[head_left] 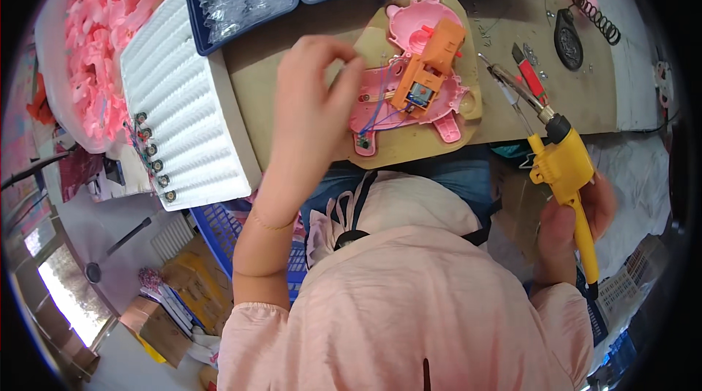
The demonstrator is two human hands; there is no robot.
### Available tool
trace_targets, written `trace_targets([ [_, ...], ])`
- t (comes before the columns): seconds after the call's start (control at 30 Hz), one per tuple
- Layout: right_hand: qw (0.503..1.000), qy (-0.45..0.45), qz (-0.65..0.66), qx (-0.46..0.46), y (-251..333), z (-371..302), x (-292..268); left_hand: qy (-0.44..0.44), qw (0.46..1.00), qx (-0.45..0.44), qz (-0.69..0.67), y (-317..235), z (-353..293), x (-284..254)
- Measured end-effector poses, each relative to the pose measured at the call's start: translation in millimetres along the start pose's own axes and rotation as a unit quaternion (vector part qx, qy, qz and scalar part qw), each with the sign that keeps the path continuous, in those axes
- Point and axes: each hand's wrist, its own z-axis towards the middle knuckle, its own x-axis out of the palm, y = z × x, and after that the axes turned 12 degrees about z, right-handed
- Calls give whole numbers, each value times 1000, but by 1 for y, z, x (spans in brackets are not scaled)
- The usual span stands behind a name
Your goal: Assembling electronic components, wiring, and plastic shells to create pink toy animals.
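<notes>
Watching remotely, I have the open pink plastic animal-shaped shell (447, 106) on the tan rounded board (409, 148), orange plastic module (431, 62) on top, thin blue wires (379, 109) trailing left. Left hand (318, 87) hovers by the shell's left edge, fingers curled; can't tell if it pinches anything. Right hand (559, 234) grips the yellow gun-shaped tool (567, 168), clear of the shell. Risks: fingers snagging slack wires could pull an end loose; a hot tool tip, swung carelessly, could melt plastic.

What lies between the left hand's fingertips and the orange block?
In the head view, between the left hand and orange block, part of the pink shell shows, with blue wires.
</notes>
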Motion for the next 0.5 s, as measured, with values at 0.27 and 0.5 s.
trace_targets([
  [0.27,999,-23,11,33,-1,-4,1,33,990,118,76,-41,-34,-17],
  [0.5,970,160,181,-26,-12,-10,2,-13,990,105,97,-37,-38,7],
])
